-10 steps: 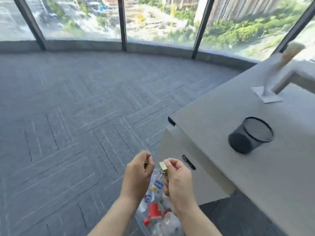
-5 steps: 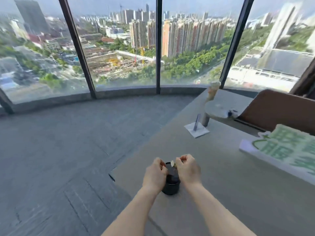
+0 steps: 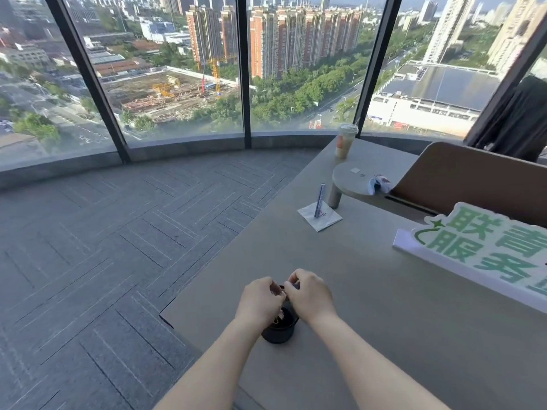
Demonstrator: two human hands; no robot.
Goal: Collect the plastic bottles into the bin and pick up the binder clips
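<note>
Head view: grey desk (image 3: 384,306); carpeted floor (image 3: 103,247)

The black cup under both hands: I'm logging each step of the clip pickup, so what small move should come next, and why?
Probably let go so the clips fall into the black cup. The left hand and right hand are pinched together right above its open mouth, and something small already lies inside. What the fingers hold is too hidden to name for sure.

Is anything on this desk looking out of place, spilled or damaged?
Nothing is spilled or broken. The black cup stands upright under both hands. Only the crumpled wrapper on the small raised shelf looks like litter.
</note>
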